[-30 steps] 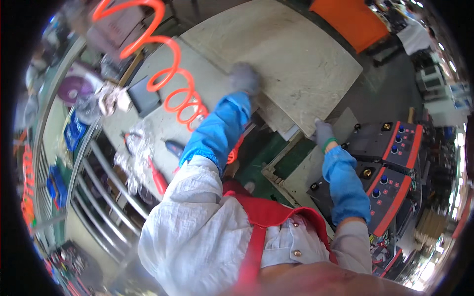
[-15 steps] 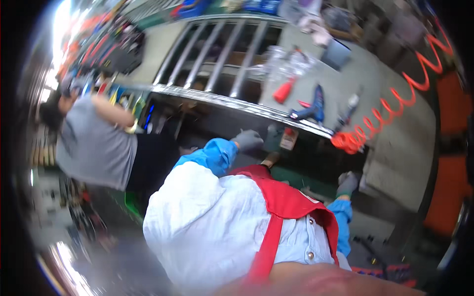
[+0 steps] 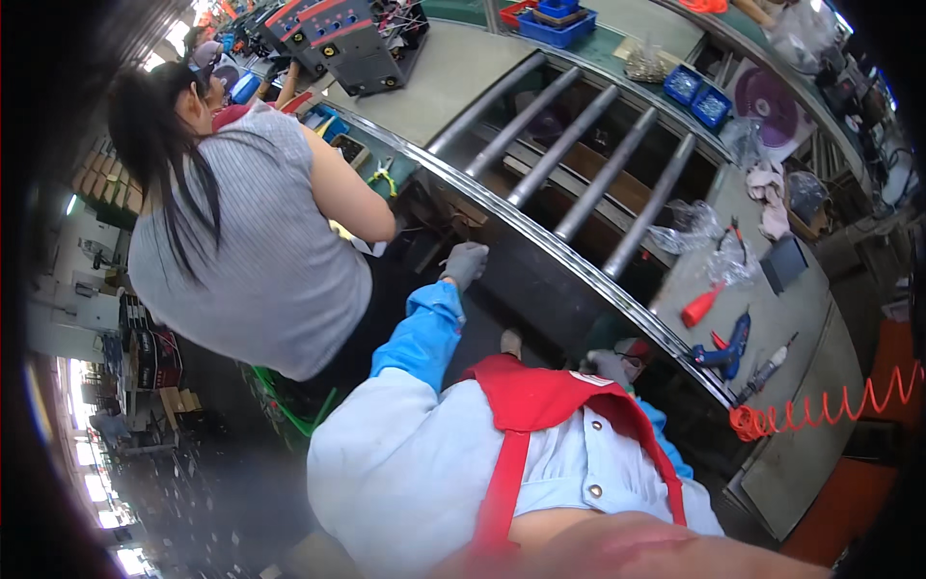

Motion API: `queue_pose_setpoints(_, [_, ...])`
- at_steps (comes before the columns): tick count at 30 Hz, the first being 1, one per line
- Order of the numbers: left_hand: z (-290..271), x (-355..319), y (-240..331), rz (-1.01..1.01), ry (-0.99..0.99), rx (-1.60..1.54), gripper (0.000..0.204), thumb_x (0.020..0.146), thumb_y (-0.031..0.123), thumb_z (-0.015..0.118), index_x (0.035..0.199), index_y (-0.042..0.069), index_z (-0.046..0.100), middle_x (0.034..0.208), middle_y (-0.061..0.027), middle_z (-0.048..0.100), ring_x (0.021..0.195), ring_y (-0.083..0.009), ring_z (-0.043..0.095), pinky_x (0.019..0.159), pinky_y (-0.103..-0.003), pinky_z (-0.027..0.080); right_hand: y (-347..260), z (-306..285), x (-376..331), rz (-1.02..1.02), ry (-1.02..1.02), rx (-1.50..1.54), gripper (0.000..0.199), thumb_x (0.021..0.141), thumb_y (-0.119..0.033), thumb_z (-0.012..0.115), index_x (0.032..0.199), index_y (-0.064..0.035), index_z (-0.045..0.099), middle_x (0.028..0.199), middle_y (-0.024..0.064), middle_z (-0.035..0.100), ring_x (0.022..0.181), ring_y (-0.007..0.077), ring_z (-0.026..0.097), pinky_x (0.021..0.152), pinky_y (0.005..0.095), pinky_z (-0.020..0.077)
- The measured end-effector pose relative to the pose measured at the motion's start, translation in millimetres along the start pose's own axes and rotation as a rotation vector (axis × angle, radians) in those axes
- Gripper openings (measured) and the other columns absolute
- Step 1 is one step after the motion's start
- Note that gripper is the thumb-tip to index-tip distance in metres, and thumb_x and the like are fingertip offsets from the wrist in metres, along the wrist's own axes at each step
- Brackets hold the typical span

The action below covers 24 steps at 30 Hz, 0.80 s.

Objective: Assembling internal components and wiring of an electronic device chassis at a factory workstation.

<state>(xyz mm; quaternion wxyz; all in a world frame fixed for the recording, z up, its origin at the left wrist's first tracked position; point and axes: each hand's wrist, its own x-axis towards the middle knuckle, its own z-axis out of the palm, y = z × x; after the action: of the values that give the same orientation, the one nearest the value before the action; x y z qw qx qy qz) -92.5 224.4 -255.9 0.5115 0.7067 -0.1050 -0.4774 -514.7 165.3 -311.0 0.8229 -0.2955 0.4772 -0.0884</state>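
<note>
My left hand (image 3: 466,265), in a grey glove, is held out beside the bench's metal edge with its fingers curled in. I see nothing in it. My right hand (image 3: 608,366), also gloved in grey, is low in front of my red apron (image 3: 550,391), and its fingers are partly hidden. Close beside it is a red and white object (image 3: 632,355), too blurred to name; I cannot tell whether they touch. On the bench top (image 3: 805,362) lie a blue pistol-shaped tool (image 3: 730,349), a red-handled tool (image 3: 701,306) and a slim grey tool (image 3: 769,369).
Metal rollers (image 3: 608,179) span a gap in the bench. A co-worker (image 3: 251,236) in grey stands at my left, near grey machine housings (image 3: 352,43). An orange coiled hose (image 3: 820,415) hangs at the right. Blue bins (image 3: 699,95) stand beyond the rollers.
The view has swung, so the bench and its tools sit farther right and lower, and the co-worker appears larger. My right hand has come in closer to my apron.
</note>
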Motion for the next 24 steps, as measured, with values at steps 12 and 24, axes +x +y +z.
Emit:
queue_pose_setpoints(12, [-45.2, 172.3, 279.0, 0.386, 0.800, 0.424, 0.058, 0.076, 0.030, 0.065, 0.125, 0.001, 0.056, 0.119, -0.0266, 0.061, 0.112, -0.0418, 0.058, 0.098, -0.044, 0.045, -154.2, 125.2, 41.4, -0.108, 0.092, -0.183, 0.018, 0.090, -0.016, 0.054, 0.103, -0.0037, 0.057, 0.085, 0.0071, 0.060, 0.068, 0.0144, 0.059, 0.058, 0.0269, 0.0503])
queue_pose_setpoints(24, [-163.7, 233.5, 408.9, 0.350, 0.710, 1.564, 0.041, 0.085, 0.025, 0.055, 0.124, 0.012, 0.058, 0.132, -0.0103, 0.054, 0.129, -0.0296, 0.045, 0.104, -0.043, 0.038, -243.2, 153.2, 117.7, -0.113, 0.120, -0.131, 0.025, 0.092, -0.021, 0.055, 0.109, -0.0019, 0.056, 0.087, 0.0098, 0.062, 0.066, 0.0157, 0.060, 0.057, 0.0282, 0.0528])
